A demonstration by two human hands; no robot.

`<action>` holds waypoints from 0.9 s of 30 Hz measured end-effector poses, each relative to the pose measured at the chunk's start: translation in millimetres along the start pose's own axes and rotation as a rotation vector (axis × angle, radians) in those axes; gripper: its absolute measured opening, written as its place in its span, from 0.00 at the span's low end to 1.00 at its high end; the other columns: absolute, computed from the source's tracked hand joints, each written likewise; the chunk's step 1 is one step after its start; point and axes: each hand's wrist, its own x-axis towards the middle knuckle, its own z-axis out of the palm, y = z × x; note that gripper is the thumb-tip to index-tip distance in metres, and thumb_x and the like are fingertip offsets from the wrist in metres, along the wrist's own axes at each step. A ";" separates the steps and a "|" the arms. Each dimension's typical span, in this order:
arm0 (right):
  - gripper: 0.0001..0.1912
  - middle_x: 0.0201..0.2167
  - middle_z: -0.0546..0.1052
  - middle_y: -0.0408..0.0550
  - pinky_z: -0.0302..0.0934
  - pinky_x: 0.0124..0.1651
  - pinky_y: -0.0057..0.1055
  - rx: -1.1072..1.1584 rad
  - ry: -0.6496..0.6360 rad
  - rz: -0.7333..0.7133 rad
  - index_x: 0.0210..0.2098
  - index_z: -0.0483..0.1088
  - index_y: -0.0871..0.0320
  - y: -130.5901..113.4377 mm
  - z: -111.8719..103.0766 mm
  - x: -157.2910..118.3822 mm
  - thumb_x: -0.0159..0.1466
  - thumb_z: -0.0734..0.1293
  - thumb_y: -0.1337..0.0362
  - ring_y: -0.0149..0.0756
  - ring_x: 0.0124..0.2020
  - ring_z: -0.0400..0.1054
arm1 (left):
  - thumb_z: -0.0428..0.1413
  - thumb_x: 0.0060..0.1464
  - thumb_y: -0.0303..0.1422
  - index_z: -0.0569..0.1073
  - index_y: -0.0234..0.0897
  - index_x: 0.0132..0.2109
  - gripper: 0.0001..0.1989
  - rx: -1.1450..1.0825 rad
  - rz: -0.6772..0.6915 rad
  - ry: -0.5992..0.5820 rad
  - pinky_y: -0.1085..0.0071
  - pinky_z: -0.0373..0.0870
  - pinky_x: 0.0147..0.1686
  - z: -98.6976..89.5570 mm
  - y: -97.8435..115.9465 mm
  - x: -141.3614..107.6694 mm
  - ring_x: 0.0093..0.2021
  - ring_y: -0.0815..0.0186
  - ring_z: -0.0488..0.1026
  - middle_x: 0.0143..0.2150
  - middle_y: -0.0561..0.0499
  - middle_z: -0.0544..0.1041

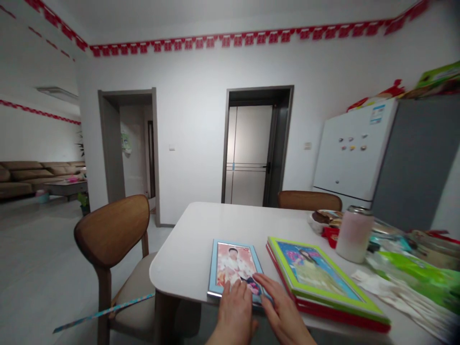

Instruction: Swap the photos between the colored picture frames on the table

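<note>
one table [179,254]: left hand [235,305], right hand [282,309] on one blue frame [234,268].

We see a light-blue frame [230,270] at six o'clock, lime frame [316,273] and red frame [345,316] between four and five, pink-to-white bottle [354,237] at four, repeating red trim [237,40] at twelve.

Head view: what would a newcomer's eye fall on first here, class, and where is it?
Probably the lime-green picture frame, stacked on something red on the white table. Next, the smaller blue frame beside it, the left hand over its near part, the right hand at its right edge. High up, a red border lines the wall.
</note>
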 end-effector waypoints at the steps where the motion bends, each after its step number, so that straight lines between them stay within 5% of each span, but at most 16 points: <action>1: 0.22 0.49 0.67 0.51 0.48 0.56 0.39 0.019 0.042 0.030 0.46 0.66 0.56 2.0 -4.7 1.9 0.52 0.56 0.59 0.40 0.52 0.57 | 0.54 0.37 0.23 0.64 0.35 0.48 0.26 0.011 0.000 -0.007 0.54 0.50 0.53 -0.3 2.3 0.9 0.53 0.54 0.58 0.51 0.42 0.66; 4: 0.27 0.52 0.63 0.56 0.46 0.57 0.40 0.095 0.135 0.150 0.48 0.63 0.62 4.4 -16.4 8.2 0.53 0.55 0.54 0.42 0.54 0.54 | 0.50 0.40 0.21 0.65 0.35 0.46 0.21 -0.001 -0.004 0.005 0.59 0.55 0.50 -10.6 7.3 2.8 0.50 0.56 0.62 0.48 0.43 0.68; 7: 0.31 0.54 0.60 0.56 0.48 0.56 0.39 0.223 0.148 0.218 0.53 0.56 0.64 -4.6 -18.6 12.2 0.55 0.53 0.51 0.40 0.54 0.54 | 0.50 0.44 0.24 0.63 0.37 0.48 0.20 -0.161 -0.080 0.186 0.63 0.58 0.48 -30.4 14.4 3.3 0.48 0.59 0.64 0.48 0.45 0.68; 11: 0.29 0.54 0.61 0.53 0.49 0.56 0.37 0.299 -0.004 0.088 0.54 0.55 0.60 -27.3 -2.6 18.4 0.56 0.54 0.52 0.38 0.53 0.55 | 0.47 0.50 0.29 0.56 0.38 0.51 0.20 -0.604 -0.186 0.496 0.69 0.63 0.43 -53.5 21.4 0.7 0.44 0.64 0.68 0.45 0.46 0.70; 14: 0.25 0.53 0.62 0.53 0.46 0.57 0.38 0.186 -0.084 -0.040 0.51 0.61 0.59 -35.7 13.2 21.5 0.56 0.57 0.55 0.38 0.54 0.53 | 0.50 0.46 0.29 0.47 0.37 0.56 0.30 -0.848 -0.306 0.595 0.72 0.63 0.43 -57.4 8.7 -9.3 0.44 0.65 0.68 0.47 0.46 0.69; 20: 0.18 0.47 0.67 0.55 0.52 0.51 0.35 -0.067 -0.177 -0.113 0.43 0.69 0.59 -28.3 16.5 18.5 0.55 0.58 0.63 0.40 0.49 0.59 | 0.53 0.40 0.38 0.58 0.29 0.50 0.30 -0.653 -0.543 0.508 0.68 0.62 0.45 -42.4 -35.9 -41.7 0.46 0.59 0.67 0.45 0.42 0.71; 27: 0.16 0.45 0.68 0.51 0.53 0.47 0.34 -0.145 -0.278 -0.191 0.39 0.70 0.55 -28.1 2.0 20.6 0.52 0.60 0.67 0.38 0.44 0.60 | 0.49 0.44 0.39 0.57 0.25 0.53 0.30 -0.238 -0.456 0.347 0.64 0.54 0.53 -24.1 -39.3 -59.9 0.54 0.57 0.57 0.53 0.38 0.63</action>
